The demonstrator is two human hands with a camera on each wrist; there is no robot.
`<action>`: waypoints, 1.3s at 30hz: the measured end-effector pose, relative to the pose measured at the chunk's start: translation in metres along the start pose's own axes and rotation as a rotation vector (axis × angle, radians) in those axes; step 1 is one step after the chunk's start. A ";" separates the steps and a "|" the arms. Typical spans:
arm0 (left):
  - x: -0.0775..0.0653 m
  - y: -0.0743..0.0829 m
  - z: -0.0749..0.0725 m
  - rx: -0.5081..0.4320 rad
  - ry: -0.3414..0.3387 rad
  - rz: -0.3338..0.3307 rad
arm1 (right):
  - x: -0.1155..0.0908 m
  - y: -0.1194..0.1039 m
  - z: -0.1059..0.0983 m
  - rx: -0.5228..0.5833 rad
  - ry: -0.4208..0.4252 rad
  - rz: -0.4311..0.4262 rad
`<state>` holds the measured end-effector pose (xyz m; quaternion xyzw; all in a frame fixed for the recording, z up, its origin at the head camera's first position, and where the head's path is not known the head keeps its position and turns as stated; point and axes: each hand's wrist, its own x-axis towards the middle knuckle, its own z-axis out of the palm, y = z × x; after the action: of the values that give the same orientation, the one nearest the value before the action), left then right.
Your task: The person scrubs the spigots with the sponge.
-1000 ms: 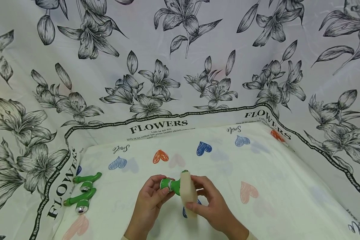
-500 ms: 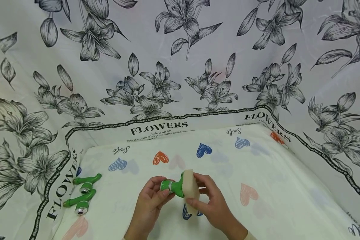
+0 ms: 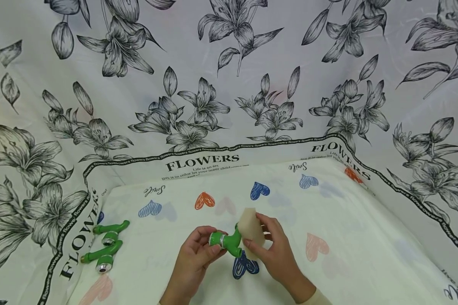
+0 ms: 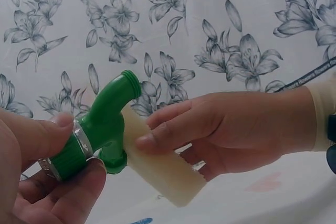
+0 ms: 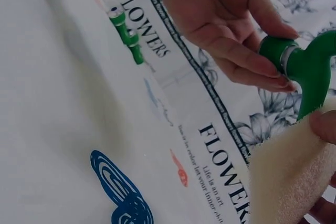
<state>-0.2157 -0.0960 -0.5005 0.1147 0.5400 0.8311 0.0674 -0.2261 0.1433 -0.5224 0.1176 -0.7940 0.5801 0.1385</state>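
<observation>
My left hand (image 3: 194, 256) grips a green plastic tap (image 3: 232, 243) by its ribbed end, below a silver ring. In the left wrist view the thumb and fingers close round that end, and the tap's threaded spout (image 4: 127, 85) points up. My right hand (image 3: 280, 254) holds a cream sponge (image 3: 251, 231) between thumb and fingers. The sponge (image 4: 165, 174) sits against the far side of the tap in the left wrist view. One rougher, pinkish face of the sponge (image 5: 294, 187) shows in the right wrist view.
Two more green taps lie at the left of the cloth, one tap (image 3: 110, 231) behind the other tap (image 3: 102, 256). A white cloth (image 3: 168, 237) printed with hearts covers the surface. Flower-printed curtains (image 3: 229, 106) enclose the back and sides.
The tap has turned in my left hand, so more of its body shows. My right hand has shifted the sponge slightly up and to the right, tilting it.
</observation>
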 end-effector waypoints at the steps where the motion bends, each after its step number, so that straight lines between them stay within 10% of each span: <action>1: 0.000 0.001 0.000 0.001 -0.005 -0.001 | 0.000 0.001 0.000 0.000 0.004 0.003; 32: 0.004 0.006 -0.007 -0.047 -0.042 0.040 | -0.010 -0.027 -0.005 0.249 -0.198 0.030; 39: 0.004 0.001 -0.011 -0.074 -0.038 0.065 | -0.013 -0.025 -0.005 0.333 -0.285 -0.080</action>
<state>-0.2222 -0.1047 -0.5036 0.1456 0.5033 0.8500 0.0548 -0.2049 0.1411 -0.5033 0.2510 -0.6934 0.6749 0.0266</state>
